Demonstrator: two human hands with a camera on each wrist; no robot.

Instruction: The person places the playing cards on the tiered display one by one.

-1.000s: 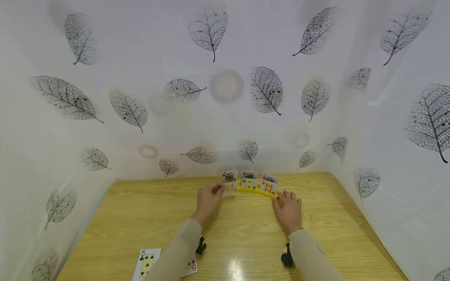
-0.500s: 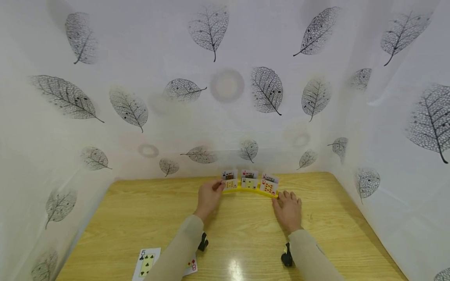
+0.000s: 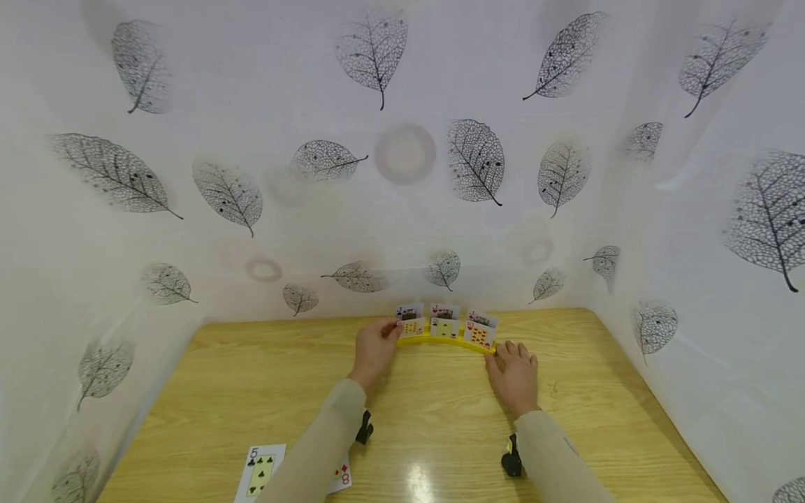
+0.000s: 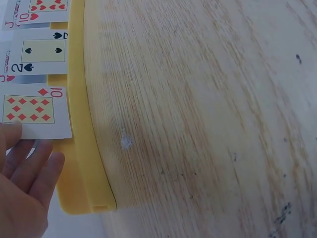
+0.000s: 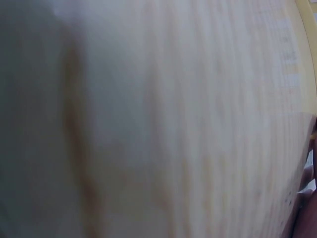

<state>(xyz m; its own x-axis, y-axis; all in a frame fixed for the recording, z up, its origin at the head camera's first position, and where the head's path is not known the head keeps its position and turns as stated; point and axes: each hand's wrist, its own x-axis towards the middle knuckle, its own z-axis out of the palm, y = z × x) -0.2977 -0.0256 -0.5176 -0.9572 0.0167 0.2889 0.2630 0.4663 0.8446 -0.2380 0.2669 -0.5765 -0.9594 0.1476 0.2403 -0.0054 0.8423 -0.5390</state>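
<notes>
My left hand [image 3: 374,353] pinches the left edge of the ten of diamonds [image 4: 34,109], with the thumb in front and fingers behind. That card stands in the front of a curved yellow card holder [image 3: 443,340], before a jack. Beside it in the holder are the two of spades [image 4: 44,52] and the ten of hearts [image 3: 481,334], each with a jack behind. My right hand [image 3: 516,377] lies at the holder's right end, fingers straight and slightly spread, touching it. In the right wrist view, only a sliver of the hand [image 5: 307,198] shows at the edge.
A five of clubs [image 3: 260,471] lies face up at the table's near left. Next to it, a red eight [image 3: 341,476] is partly hidden by my left sleeve. A white leaf-print curtain [image 3: 402,223] surrounds the wooden table [image 3: 440,419].
The ten of diamonds, held lower in front of the holder a second ago, has moved up and back into it. My left hand rose slightly with it; my right hand stayed in place.
</notes>
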